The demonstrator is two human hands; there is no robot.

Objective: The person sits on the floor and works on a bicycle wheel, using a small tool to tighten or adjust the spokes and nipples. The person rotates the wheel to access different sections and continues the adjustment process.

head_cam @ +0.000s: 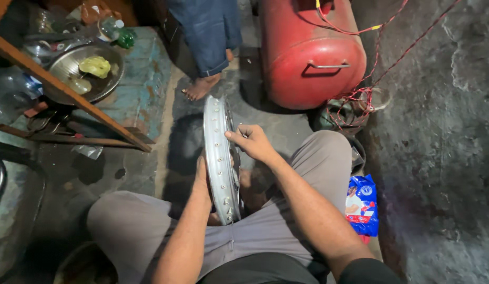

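A silver metal wheel rim (217, 152) with a row of spoke nipples stands upright on edge between my knees, seen almost edge-on. My left hand (202, 169) is behind its left side, mostly hidden, and seems to steady it. My right hand (252, 142) pinches the rim's right edge near the top with thumb and fingers closed. Both forearms reach over my grey trousers (278, 223).
A red pressure tank (307, 50) with red wires (360, 94) lies ahead right. Another person's bare foot (200, 87) and jeans leg stand ahead. A metal bowl (76, 73) with clutter and wooden bars sits left. A blue packet (362, 204) lies by my right knee.
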